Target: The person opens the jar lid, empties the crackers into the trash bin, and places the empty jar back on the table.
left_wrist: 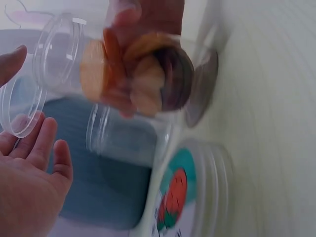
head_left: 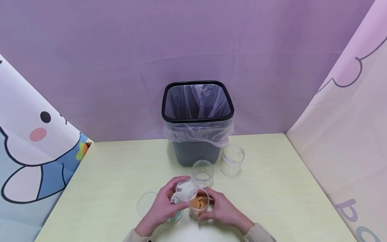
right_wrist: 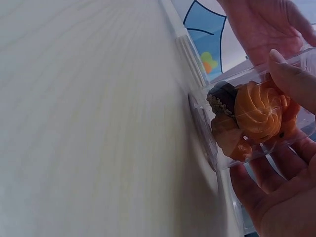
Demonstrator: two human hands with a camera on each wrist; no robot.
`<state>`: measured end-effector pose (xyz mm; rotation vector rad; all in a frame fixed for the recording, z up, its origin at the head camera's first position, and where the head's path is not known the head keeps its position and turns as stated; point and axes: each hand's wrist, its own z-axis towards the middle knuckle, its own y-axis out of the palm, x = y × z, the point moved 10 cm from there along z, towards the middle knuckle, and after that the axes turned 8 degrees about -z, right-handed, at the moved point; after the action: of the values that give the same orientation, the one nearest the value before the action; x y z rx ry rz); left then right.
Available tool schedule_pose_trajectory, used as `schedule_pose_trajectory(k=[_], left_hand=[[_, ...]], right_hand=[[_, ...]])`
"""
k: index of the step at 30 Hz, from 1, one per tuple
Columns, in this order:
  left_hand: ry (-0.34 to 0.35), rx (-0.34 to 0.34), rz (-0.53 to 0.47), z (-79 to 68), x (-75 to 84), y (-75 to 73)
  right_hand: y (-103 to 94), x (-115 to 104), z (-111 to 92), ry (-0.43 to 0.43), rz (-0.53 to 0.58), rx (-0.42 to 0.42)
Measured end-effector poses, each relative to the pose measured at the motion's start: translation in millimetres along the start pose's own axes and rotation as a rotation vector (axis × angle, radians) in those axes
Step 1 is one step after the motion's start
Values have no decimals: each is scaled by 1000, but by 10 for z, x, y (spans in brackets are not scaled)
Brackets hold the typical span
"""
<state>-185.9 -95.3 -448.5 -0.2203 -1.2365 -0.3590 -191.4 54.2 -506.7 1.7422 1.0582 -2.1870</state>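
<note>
My left hand (head_left: 163,205) pinches a thin translucent lid (head_left: 185,190) between thumb and fingers, tilted beside the mouth of a clear plastic jar (left_wrist: 55,59). My right hand (head_left: 224,209) grips that jar round its side. Inside it lie several cookie-like pieces (right_wrist: 257,111), orange-brown, one swirled and one dark. In the left wrist view, the lid stands a little apart from the jar's rim. Under my left hand is a round container with a strawberry label (left_wrist: 175,197), partly hidden by the hand in the head view.
A grey bin (head_left: 198,151) with a black rim and clear liner stands at the back. Two uncovered clear jars (head_left: 232,160) stand in front of it and to its right. A flat clear disc (head_left: 144,202) lies left of my left hand on the pale table (head_left: 105,181).
</note>
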Motion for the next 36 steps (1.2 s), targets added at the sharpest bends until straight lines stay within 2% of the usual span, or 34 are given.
schedule_pose_trajectory(k=[2,6,10,14,19,25,30,36], left_hand=[[9,29,11,-15,-1,-76],[6,117,95,-33,-23,-274],[-44,214,181,-62,-90,-492],[-69,281,322,-98,-119,-665],[-96,327,503,-133,-131,-810],[-229,323,653,-165,-246,-903],[-329,275,666,-185,-402,-913],[-374,232,677,-192,-499,-881]], right_hand=[[1,3,3,3,-3,-2],[3,6,7,8,-15,-2],[7,14,7,17,-6,-3],[3,16,5,21,-7,-3],[-10,5,3,24,-13,-1],[-10,-8,3,22,-14,-4],[-3,-10,-2,17,-12,-8],[1,-2,3,13,-18,-7]])
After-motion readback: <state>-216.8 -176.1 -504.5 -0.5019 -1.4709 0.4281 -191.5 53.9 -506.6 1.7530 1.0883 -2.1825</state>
